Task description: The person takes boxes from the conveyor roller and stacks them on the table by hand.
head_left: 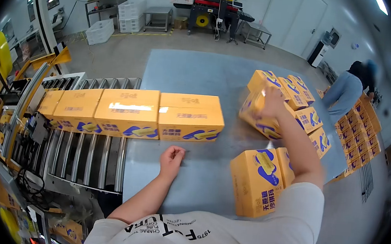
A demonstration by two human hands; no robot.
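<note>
My right hand (272, 102) is on an orange carton (255, 110) at the right of the blue-grey table (186, 74); hand and carton are blurred, and the fingers cannot be made out. My left hand (172, 159), fingers curled in, rests on the table below a row of cartons. The row's last carton (190, 117) lies on the table, its neighbour (127, 113) at the roller conveyor's end. More cartons (292, 91) stand behind and beside my right hand. Nearer me, two upright cartons (255, 182) stand at the table's right.
The roller conveyor (87, 158) and a taping machine (35, 125) are at the left. Beyond the table's right side, a person (352, 85) bends by stacked cartons (357, 133). White crates (130, 17), a machine (210, 17) and a small table (258, 34) stand behind.
</note>
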